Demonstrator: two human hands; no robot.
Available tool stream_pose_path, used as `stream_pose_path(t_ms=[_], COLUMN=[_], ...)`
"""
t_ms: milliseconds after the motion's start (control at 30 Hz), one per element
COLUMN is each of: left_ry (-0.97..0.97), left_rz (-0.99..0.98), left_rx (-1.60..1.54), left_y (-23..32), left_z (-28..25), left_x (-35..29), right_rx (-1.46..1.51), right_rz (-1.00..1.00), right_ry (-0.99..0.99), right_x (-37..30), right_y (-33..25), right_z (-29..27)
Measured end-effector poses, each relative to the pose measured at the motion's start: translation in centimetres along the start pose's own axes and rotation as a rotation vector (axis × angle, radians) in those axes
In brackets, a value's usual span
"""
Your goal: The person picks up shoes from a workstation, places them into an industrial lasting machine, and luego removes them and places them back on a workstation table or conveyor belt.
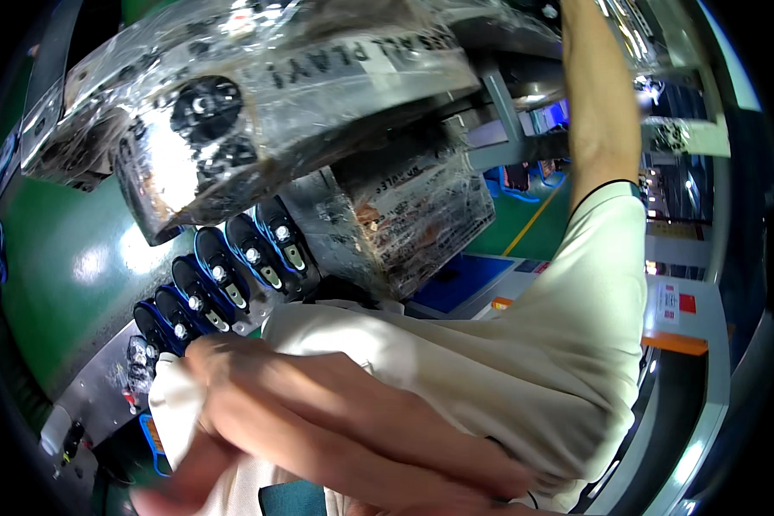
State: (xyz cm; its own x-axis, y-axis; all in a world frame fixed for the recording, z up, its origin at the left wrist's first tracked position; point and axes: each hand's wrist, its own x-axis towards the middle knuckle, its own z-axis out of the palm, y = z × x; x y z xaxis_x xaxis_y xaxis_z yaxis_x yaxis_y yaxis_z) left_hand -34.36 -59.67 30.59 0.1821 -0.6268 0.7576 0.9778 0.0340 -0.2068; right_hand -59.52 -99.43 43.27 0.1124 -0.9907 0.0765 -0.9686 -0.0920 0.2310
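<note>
My left hand [318, 417] is large and blurred, close to the camera at the lower middle. Its fingers stretch toward the lower right, and the thumb smears at the lower left. I see nothing held in it. Behind it lies the pale cream shirt [439, 353] I wear. My right arm [602, 103] reaches up along the right side, bare below its sleeve, and the hand is past the upper edge. Left of that forearm, a bulky grey plastic-wrapped object [310, 95] fills the upper part, with a smaller wrapped box [413, 206] below it.
Several black shoe-shaped pieces [211, 279] with blue edging and silvery knobs sit in a slanting row on a metal surface [95, 387] at the left. Green floor [60, 249] spreads beyond. A blue panel [460, 284] lies below the box. A white cabinet with orange trim [675, 344] stands right.
</note>
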Motion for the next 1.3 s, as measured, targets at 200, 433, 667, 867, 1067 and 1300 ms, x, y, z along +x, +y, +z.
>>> stream_pose_path(t_ms=[200, 433, 667, 867, 1067, 1300], left_ry=[0.381, 0.451, 0.34, 0.387, -0.442, -0.615], left_rz=[-0.66, -0.822, -0.662, -1.136, -0.813, -0.875], left_rx=[0.231, 0.71, 1.072, 1.315, 2.089, 2.007], left_y=[1.7, 0.3, -3.7, -7.1, -9.4, -11.1], left_z=[-5.3, -6.4, -5.7, -5.2, -8.1, -8.0], left_x=[-5.9, -10.8, -9.6, -11.4, -12.6, -13.2], right_rx=[0.213, 0.184, 0.445, 0.402, 0.514, 1.481], right_rz=[-0.239, -0.326, -0.294, -0.35, -0.292, 0.125], right_ry=[0.466, 1.032, 0.959, 0.71, 0.192, -0.1], right_x=[-9.2, -23.3, -35.5, -38.3, -38.3, -40.9], right_y=[-2.9, -2.6, -0.2, -2.0, -1.2, 1.2], right_z=[0.0, 0.0, 7.8, 16.0, 19.5, 15.5])
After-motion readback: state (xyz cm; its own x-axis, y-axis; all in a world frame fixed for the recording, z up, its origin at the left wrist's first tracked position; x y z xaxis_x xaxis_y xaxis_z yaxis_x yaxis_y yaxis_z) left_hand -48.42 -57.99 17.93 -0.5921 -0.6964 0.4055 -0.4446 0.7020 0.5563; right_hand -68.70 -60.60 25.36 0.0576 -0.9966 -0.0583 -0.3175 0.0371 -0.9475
